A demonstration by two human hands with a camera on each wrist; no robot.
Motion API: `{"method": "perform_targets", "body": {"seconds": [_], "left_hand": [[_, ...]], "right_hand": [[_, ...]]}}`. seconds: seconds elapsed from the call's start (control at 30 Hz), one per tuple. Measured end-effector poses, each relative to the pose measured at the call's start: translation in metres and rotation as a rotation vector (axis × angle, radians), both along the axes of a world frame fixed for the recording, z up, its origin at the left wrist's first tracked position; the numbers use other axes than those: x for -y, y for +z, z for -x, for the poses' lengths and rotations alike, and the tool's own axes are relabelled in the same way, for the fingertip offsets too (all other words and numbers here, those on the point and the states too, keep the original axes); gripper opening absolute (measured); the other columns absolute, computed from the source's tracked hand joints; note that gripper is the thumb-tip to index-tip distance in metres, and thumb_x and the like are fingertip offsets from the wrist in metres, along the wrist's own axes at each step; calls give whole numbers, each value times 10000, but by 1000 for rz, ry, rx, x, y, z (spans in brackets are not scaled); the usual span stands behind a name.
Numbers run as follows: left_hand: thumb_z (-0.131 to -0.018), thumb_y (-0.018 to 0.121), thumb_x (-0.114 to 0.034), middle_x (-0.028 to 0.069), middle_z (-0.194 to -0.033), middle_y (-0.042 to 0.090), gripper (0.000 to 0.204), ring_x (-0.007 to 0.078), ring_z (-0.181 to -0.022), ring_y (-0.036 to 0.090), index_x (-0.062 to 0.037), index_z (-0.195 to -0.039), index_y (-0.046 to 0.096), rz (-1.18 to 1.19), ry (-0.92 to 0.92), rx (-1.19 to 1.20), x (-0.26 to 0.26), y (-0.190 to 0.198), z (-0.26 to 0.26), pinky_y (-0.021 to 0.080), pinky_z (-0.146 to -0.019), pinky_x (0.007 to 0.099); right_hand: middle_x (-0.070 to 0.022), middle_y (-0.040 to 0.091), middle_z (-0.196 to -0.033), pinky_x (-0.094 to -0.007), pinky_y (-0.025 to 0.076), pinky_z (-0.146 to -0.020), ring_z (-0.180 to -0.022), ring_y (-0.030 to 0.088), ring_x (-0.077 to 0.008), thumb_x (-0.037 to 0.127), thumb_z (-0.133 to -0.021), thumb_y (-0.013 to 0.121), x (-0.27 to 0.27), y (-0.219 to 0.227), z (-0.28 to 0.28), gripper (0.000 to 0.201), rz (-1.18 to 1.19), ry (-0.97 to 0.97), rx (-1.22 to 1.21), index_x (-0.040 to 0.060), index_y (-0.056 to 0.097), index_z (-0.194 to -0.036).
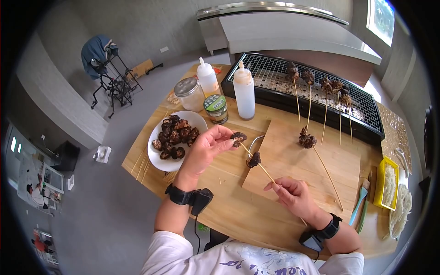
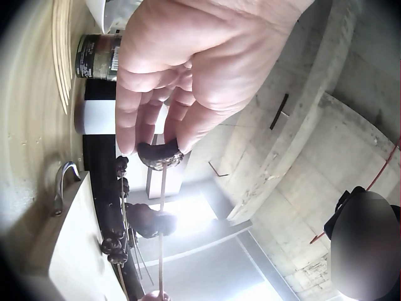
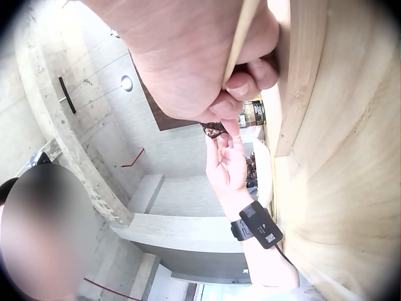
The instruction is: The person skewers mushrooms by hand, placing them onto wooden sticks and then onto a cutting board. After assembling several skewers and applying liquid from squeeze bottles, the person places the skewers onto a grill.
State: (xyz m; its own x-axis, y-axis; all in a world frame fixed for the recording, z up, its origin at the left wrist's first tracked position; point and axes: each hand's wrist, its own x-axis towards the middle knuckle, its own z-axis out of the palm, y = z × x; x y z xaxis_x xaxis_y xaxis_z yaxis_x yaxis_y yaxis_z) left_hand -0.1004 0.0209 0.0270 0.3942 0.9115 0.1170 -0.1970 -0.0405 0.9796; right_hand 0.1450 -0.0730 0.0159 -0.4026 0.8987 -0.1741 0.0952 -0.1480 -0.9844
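Beside a white plate [image 1: 197, 120] heaped with dark mushrooms [image 1: 175, 136], left hand [image 1: 206, 147] pinches 1 mushroom cap [image 1: 238, 138], right hand [image 1: 294, 197] grips a skewer [image 1: 266, 173]!

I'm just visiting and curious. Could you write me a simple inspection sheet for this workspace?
Surface: wooden table with a cutting board on it.
Job's things: skewer with one mushroom partway along and another at its tip; plate of more; one loaded skewer on the board, several on the grill.
Clutter: two squeeze bottles, lidded jar, small green tin, yellow basket, blue-handled tool.
Grippers: bare hands; left hand pinches the tip mushroom, right hand grips the skewer lower down.
Cables: thin black cable from each wrist device.
Surroundings: metal stand draped with blue cloth; cardboard box beside it.
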Motion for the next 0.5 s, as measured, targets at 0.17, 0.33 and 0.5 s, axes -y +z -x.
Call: {"method": "perform_targets", "body": {"seconds": [0.17,0.33,0.5], "left_hand": [[-828,585,-42,73,-1059,575,159,127,-961,555,-22,-973,525,-77,-14,-32,4,1,-2,439,-871,266],[-817,584,-5,99,-1108,562,151,130,-1000,545,-16,-955,524,-118,-50,-85,12,4,-10,433,-894,273],[-814,586,-8,118,-1122,553,163,147,-1016,541,-14,-963,522,-106,-58,-108,12,2,-11,427,-900,286]], "right_hand": [[78,317,-519,-203,228,-423,-474,276,-18,171,-922,462,0,-2,0,212,-44,-2,15,35,623,-941],[78,316,-517,-202,224,-423,-472,275,-16,175,-923,462,0,-1,1,215,-25,-9,5,35,623,-940],[81,316,-519,-200,217,-423,-474,273,-12,176,-924,460,0,-2,1,218,-15,-10,-8,30,621,-944]]}}
